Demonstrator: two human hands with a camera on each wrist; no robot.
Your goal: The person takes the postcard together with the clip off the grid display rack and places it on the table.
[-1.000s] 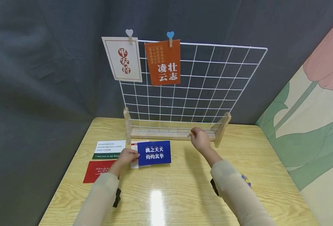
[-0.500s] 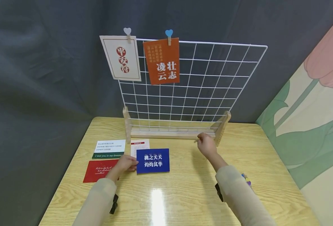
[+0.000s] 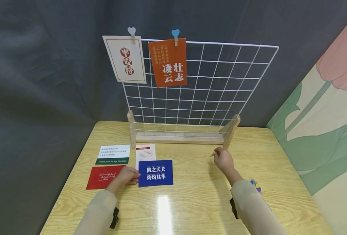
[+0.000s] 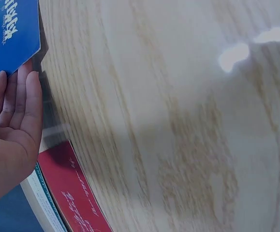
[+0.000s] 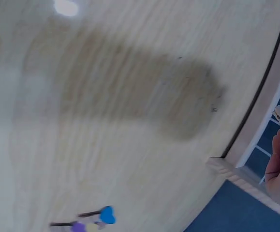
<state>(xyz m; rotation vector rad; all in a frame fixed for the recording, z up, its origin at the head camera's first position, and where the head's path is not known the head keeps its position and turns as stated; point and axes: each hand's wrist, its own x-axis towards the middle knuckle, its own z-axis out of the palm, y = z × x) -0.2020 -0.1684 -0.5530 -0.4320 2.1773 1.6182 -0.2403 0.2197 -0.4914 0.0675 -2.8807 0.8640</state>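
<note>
Left hand [image 3: 128, 175]: holds the blue card [image 3: 156, 173] by its left short edge — fingers lie nearly straight under the edge in the left wrist view, the thumb is hidden, so how firm the hold is I cannot tell.
Blue card: low over the table [image 3: 197, 199] or resting on it, front of centre; long axis runs left to right, white characters upright toward the person, the top edge tipped slightly up to the right.
Right hand [image 3: 223, 159]: fingers curled, pinching a small wooden clip [image 3: 212, 154] at the fingertips; the clip sticks out to the left, toward the grid [image 3: 214, 85].
Clip position: just in front of the stand [image 3: 230, 132], near its right foot, above the table.
Red card [image 3: 104, 177]: flat on the table, just left of the left hand.
Green-and-white card [image 3: 113, 154]: flat, behind the red one.
White card [image 3: 145, 152]: flat, partly under the blue card's top edge.
Grid: upright in the wooden stand at the back of the table, a cream card [image 3: 124, 59] and an orange card [image 3: 168, 62] hanging from heart clips on its top wire.
Spare clips [image 5: 92, 220]: coloured heart ones on the table by the right sleeve.
</note>
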